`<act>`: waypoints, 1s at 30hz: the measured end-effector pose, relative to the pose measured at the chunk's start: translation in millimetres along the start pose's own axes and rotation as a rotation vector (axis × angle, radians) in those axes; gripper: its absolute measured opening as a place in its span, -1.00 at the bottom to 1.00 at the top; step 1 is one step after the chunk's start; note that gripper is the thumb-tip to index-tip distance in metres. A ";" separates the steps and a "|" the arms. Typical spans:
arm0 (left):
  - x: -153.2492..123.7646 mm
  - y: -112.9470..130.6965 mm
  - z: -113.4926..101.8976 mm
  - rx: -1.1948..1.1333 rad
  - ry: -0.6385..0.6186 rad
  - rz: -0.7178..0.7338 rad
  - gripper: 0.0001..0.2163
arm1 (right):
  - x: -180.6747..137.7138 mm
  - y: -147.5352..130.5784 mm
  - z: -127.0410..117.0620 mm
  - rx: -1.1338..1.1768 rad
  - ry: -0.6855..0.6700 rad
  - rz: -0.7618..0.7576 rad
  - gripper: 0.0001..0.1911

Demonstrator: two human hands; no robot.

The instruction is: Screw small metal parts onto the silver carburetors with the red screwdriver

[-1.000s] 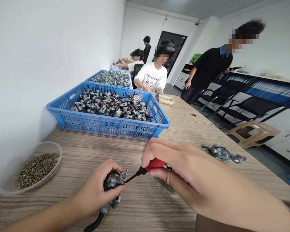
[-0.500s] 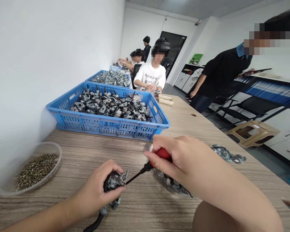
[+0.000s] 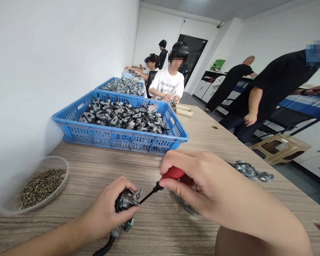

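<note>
My left hand is closed around a small metal carburetor, tilted on the wood-grain table, with a black hose trailing from its lower end. In my right hand is a screwdriver with a red handle, gripped between thumb and fingers. Its dark shaft slants down to the left, and the tip meets the carburetor's right side. Whether the tip sits in a screw head cannot be made out. Behind my right hand, a clear container with metal parts is mostly hidden.
A blue crate full of carburetors stands ahead, with another blue crate behind it. A round clear tub of screws is at the left. More metal parts lie at the right. Several co-workers are beyond, one in a white shirt.
My right hand has turned on the screwdriver, its fingers now more spread around the handle. My left hand and the carburetor stay put. The person in black at the right has moved further right.
</note>
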State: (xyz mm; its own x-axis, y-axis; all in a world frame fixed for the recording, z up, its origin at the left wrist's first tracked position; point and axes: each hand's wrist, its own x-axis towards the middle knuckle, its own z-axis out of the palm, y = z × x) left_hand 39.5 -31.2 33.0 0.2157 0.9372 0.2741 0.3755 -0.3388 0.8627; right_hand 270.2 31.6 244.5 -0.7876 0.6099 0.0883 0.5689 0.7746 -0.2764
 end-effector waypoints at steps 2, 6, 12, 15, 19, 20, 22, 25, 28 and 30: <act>-0.1 0.2 -0.1 -0.004 -0.003 0.003 -0.76 | 3.2 1.7 4.1 -0.080 0.022 0.065 -0.69; 1.2 0.5 0.2 -0.018 -0.004 -0.002 -0.76 | 1.8 0.9 6.3 -0.125 0.054 0.142 -0.69; 0.4 -1.0 2.0 -0.027 -0.021 -0.004 -0.74 | -12.6 1.6 -8.6 0.124 -0.124 0.001 -0.84; -0.4 -0.9 1.7 -0.017 -0.024 0.010 -0.73 | -10.8 1.5 -10.2 0.099 -0.121 -0.009 -0.89; 0.0 0.2 -0.8 -0.014 -0.026 0.033 -0.75 | -3.1 -0.4 -1.8 -0.010 -0.020 -0.002 -0.85; 0.0 0.3 -1.3 -0.018 -0.032 0.043 -0.76 | -2.2 -0.1 0.9 -0.053 0.002 0.032 -0.79; -0.1 0.4 -1.6 -0.019 -0.037 0.054 -0.77 | -2.9 1.4 5.2 -0.153 0.033 0.132 -0.69; -0.7 0.1 -0.8 -0.009 -0.037 0.042 -0.78 | -9.6 2.4 7.3 -0.221 0.027 0.193 -0.64; -1.3 0.1 0.1 -0.004 -0.035 0.030 -0.79 | -17.6 -2.1 4.1 -0.113 -0.006 0.116 -0.78; -1.6 0.0 0.5 -0.003 -0.032 0.025 -0.78 | -19.7 -6.5 0.9 -0.029 -0.023 0.074 -0.80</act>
State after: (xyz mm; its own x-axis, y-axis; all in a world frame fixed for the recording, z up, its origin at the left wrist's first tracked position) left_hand 39.6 -32.7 32.4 0.2540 0.9253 0.2815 0.3672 -0.3615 0.8570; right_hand 281.9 14.4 243.7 -0.7479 0.6622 0.0463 0.6324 0.7319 -0.2538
